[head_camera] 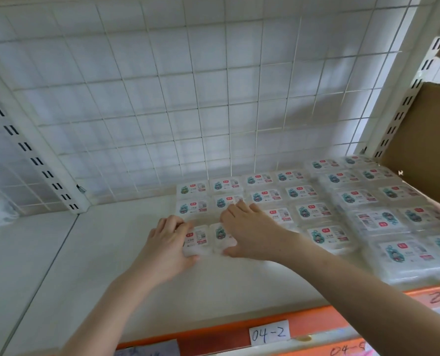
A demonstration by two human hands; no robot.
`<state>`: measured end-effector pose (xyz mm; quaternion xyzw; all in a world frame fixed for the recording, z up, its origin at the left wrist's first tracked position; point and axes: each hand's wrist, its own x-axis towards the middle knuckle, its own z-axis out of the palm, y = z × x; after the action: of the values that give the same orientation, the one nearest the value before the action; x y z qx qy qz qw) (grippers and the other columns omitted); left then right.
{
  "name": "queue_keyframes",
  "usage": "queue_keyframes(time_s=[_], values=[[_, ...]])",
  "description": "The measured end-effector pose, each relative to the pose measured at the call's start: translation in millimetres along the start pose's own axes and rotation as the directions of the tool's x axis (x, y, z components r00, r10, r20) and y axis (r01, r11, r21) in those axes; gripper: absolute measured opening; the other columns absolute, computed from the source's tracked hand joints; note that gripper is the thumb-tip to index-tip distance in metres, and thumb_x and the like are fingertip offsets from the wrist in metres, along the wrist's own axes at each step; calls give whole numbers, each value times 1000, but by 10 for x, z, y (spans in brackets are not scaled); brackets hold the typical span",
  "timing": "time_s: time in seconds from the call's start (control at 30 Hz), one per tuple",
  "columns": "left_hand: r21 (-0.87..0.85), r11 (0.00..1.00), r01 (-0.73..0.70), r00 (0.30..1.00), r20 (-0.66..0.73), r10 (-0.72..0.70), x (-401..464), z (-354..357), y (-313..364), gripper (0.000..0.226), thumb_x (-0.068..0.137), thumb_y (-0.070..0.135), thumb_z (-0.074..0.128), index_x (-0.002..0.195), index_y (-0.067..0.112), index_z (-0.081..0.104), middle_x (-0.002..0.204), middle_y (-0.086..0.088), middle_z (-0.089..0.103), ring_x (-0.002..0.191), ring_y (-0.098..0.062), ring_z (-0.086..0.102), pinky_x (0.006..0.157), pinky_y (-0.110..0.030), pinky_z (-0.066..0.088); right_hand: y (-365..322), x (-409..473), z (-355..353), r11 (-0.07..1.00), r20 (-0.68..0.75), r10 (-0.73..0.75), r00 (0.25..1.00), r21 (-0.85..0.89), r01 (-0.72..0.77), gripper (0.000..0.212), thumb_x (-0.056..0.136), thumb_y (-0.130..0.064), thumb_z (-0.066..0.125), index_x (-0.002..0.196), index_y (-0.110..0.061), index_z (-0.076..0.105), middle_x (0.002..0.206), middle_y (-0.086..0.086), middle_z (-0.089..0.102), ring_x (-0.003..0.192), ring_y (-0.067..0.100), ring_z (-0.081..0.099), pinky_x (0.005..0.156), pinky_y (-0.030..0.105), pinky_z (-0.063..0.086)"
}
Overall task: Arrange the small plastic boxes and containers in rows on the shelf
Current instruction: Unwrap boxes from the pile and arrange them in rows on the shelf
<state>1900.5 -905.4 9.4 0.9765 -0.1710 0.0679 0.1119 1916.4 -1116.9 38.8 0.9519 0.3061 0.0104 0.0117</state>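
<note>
Several small clear plastic boxes with white labels lie flat in rows on the white shelf (85, 253), filling its right half. My left hand (166, 249) grips the leftmost front box (197, 238) by its left side and front corner. My right hand (249, 232) rests on the neighbouring box (220, 236), thumb at its front edge and fingers spread over the boxes behind it (226, 201). Both front boxes sit side by side, touching.
A white wire grid (188, 111) backs the shelf. Slotted uprights stand at the left (34, 155) and right (398, 116). A cardboard box (424, 150) sits at the far right. The orange front rail carries a paper tag "04-2" (269, 334).
</note>
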Motion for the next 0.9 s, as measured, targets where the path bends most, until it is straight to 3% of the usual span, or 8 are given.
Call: queue_keyframes(time_s=[0.07,0.17,0.33,0.47,0.63,0.9], values=[[-92,995,31,998,55,-26,-49,-63,-12,89,54,63,35,124,12,55,113,-1,46,111,-21,40,95,-30,38,-18,-31,-19,996,1,-24,1000,85,24,63,82,-54,59,125,-11,44,123,4,51,113,21,43,97,34,32],[-227,973,28,998,63,-14,-150,-149,-44,89,53,66,38,126,16,50,113,11,36,110,-2,30,92,-12,26,-60,-115,-77,984,-63,-52,997,164,61,66,81,-51,63,132,-13,43,128,1,49,118,20,41,99,33,30],[-385,914,-129,989,-118,90,-182,-259,158,61,64,61,57,113,26,58,110,16,41,111,-4,41,94,-4,25,45,-446,-303,980,-104,-28,994,193,48,65,82,-47,64,135,-18,40,130,-2,46,120,17,38,100,32,33],[-441,849,-291,952,-220,212,-179,-202,609,49,74,51,60,116,28,53,119,18,46,116,0,42,99,-3,24,262,-887,-504,975,-29,38,999,220,-31,67,83,-51,61,139,-26,33,133,-9,40,121,8,32,99,21,28],[-523,771,-362,932,-197,304,-247,4,1212,41,80,46,59,118,30,51,120,20,45,118,1,41,98,-8,30,493,-1476,-540,975,115,135,984,160,-152,70,83,-58,57,141,-40,22,141,-21,27,127,-4,21,102,12,18],[-373,826,-423,906,-181,382,-269,402,1606,39,81,43,53,117,29,49,123,13,42,119,-8,36,105,-20,29,626,-1758,-284,984,137,167,976,43,-175,71,83,-53,61,142,-33,26,143,-13,35,132,6,29,110,25,26]])
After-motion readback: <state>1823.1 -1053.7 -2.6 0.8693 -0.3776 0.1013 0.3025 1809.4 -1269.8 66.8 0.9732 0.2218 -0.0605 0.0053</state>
